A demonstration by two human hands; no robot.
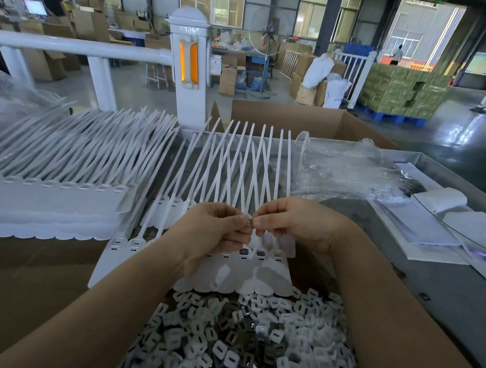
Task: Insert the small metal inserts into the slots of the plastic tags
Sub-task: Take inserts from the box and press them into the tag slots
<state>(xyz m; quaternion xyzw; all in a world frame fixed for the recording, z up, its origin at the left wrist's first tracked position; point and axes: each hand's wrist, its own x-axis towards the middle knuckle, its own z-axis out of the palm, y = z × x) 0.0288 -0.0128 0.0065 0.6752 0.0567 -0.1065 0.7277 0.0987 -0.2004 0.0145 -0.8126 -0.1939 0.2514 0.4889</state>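
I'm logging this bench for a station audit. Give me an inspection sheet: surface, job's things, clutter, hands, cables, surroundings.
Surface: brown cardboard on the left, grey tabletop on the right.
Job's things: tag strip under the hands; tag stack to its left; inserts pile nearest the camera.
Clutter: plastic bag, white sheets.
Hands: left hand and right hand meet at the fingertips, pinching a small insert above the strip.
Cables: nothing seen.
Surroundings: white post, open carton, stacked green boxes, people far off.
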